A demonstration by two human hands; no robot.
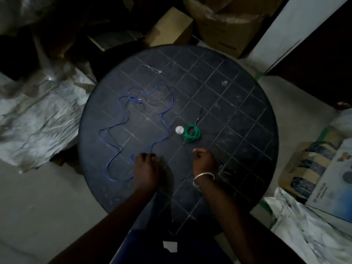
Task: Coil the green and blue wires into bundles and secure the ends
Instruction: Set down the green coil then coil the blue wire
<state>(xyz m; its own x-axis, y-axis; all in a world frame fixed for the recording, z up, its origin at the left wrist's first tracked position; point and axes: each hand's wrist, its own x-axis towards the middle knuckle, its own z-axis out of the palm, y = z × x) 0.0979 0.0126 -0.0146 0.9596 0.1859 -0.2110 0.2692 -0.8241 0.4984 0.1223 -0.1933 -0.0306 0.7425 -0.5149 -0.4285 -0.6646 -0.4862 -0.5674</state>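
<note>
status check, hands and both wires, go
Left hand down at near end of blue wire, grip unclear. Right hand fisted, apparently empty. Green wire already coiled; blue still sprawled loose. Small white disc beside green coil, nothing blocking.

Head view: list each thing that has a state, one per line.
green wire: coiled into a small bundle on the table.
blue wire: uncoiled, sprawled in loose loops.
left hand: fingers curled at the blue wire's near end; hold unclear.
right hand: curled closed, contents unclear.
</note>
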